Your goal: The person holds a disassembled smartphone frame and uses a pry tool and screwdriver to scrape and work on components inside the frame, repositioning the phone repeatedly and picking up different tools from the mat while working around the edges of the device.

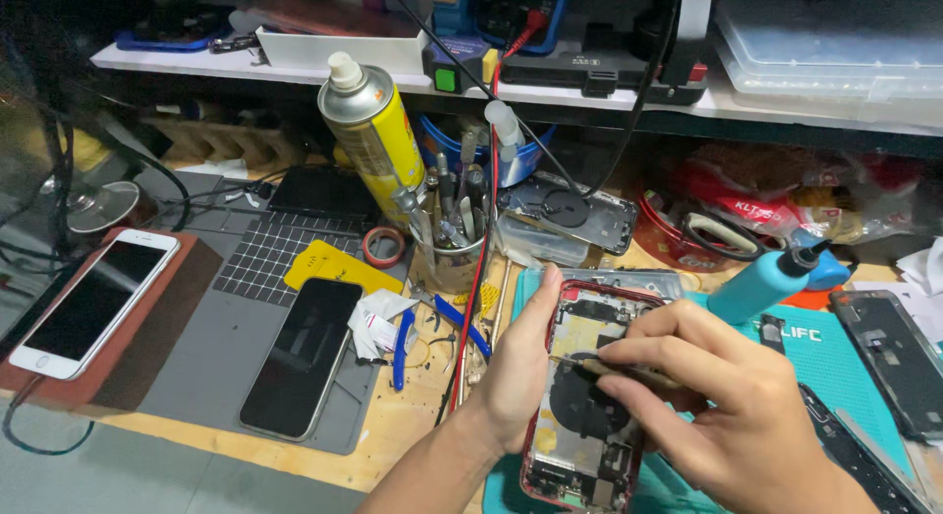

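Left hand (519,371) clamps the red opened phone (587,396) by its edge over the teal mat (845,352) while right hand (732,401) pinches tweezers (629,371) inside it, so I'd keep that wrist planted and go gentle.

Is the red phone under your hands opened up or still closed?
Opened: the red phone has no screen, and its round coil and inner parts show between the left hand and right hand.

We steady an opened red phone (587,396) with our left hand (516,371) while our right hand (732,406) pinches tweezers (614,369) over its insides, on a teal mat (845,352).
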A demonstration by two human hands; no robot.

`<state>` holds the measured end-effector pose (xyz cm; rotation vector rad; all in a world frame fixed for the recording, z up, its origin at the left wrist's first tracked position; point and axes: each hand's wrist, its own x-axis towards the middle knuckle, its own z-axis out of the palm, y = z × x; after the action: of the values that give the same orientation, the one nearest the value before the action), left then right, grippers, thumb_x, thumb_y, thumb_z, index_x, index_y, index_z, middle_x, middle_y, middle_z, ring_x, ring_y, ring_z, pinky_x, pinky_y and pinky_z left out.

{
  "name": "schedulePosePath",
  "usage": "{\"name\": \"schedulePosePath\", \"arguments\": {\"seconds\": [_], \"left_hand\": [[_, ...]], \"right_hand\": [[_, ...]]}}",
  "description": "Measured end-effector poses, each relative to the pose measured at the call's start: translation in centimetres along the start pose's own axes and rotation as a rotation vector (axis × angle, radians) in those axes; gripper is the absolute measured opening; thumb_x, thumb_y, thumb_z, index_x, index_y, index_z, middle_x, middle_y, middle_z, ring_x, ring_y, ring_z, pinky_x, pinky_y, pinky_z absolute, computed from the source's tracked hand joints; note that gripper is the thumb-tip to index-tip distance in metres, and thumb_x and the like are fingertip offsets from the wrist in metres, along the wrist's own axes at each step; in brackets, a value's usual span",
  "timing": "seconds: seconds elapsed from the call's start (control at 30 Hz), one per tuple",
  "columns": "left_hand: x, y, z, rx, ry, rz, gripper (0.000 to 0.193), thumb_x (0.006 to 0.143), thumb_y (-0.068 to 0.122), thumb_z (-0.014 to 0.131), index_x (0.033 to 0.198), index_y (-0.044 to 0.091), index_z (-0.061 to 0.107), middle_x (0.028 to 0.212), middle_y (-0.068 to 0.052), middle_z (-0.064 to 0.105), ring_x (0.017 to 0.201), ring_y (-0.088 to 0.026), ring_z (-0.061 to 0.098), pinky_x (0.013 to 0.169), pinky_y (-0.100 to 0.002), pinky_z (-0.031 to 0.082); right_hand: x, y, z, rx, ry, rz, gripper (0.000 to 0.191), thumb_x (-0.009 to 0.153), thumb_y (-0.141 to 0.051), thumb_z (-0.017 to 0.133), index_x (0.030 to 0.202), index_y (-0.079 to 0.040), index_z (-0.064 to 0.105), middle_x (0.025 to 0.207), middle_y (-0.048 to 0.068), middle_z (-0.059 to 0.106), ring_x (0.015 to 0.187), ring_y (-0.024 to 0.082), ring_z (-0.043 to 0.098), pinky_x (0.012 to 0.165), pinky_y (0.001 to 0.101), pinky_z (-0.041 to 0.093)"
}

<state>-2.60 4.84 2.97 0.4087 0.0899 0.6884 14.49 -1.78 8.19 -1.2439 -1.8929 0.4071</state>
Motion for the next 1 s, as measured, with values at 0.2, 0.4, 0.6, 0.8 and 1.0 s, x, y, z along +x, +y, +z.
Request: {"name": "schedulePosePath", "arguments": {"seconds": [0.2, 0.4, 0.6, 0.8, 1.0], "left_hand": [[0.07, 0.04, -0.06, 0.029, 0.03, 0.001, 0.063, 0.116, 0.055, 0.031, 0.14, 0.004, 0.058, 0.128, -0.01, 0.067, 0.113, -0.02, 0.065, 0.1, -0.035, 0.052], [0.25, -0.08, -0.24, 0.015, 0.022, -0.002, 0.062, 0.117, 0.055, 0.032, 0.14, 0.004, 0.058, 0.128, -0.01, 0.067, 0.112, -0.02, 0.065, 0.1, -0.035, 0.052], [0.2, -0.12, -0.38, 0.043, 0.029, -0.005, 0.063, 0.115, 0.055, 0.032, 0.139, 0.003, 0.059, 0.126, -0.01, 0.068, 0.111, -0.02, 0.065, 0.099, -0.034, 0.053], [0.16, -0.01, -0.54, 0.065, -0.008, 0.033, 0.063, 0.121, 0.056, 0.032, 0.139, 0.001, 0.059, 0.125, -0.011, 0.067, 0.112, -0.02, 0.064, 0.1, -0.035, 0.052], [0.05, 0.13, -0.24, 0.09, 0.095, 0.04, 0.06, 0.116, 0.053, 0.032, 0.138, 0.004, 0.059, 0.126, -0.009, 0.067, 0.112, -0.019, 0.064, 0.1, -0.034, 0.052]], "right_hand": [[0.05, -0.1, 0.07, 0.008, 0.016, 0.019, 0.024, 0.08, -0.017, 0.083, 0.103, -0.012, 0.077, 0.094, -0.004, 0.07, 0.072, 0.004, 0.064, 0.054, 0.0157, 0.053], [0.03, -0.06, 0.15, -0.04, 0.043, 0.045, 0.024, 0.076, -0.017, 0.088, 0.098, -0.011, 0.078, 0.09, -0.004, 0.07, 0.067, 0.005, 0.062, 0.051, 0.0183, 0.049], [0.1, -0.1, 0.1, -0.028, 0.059, 0.03, 0.021, 0.08, -0.014, 0.085, 0.098, -0.009, 0.075, 0.092, -0.002, 0.071, 0.068, 0.005, 0.062, 0.053, 0.0186, 0.049], [0.17, -0.24, 0.1, -0.035, 0.054, 0.013, 0.034, 0.072, -0.019, 0.088, 0.1, -0.007, 0.075, 0.093, 0.0, 0.073, 0.069, 0.009, 0.063, 0.054, 0.0211, 0.049], [0.06, -0.24, -0.01, -0.068, 0.021, 0.092, 0.034, 0.069, -0.019, 0.091, 0.098, -0.007, 0.078, 0.095, 0.001, 0.07, 0.067, 0.01, 0.063, 0.053, 0.023, 0.05]]}}
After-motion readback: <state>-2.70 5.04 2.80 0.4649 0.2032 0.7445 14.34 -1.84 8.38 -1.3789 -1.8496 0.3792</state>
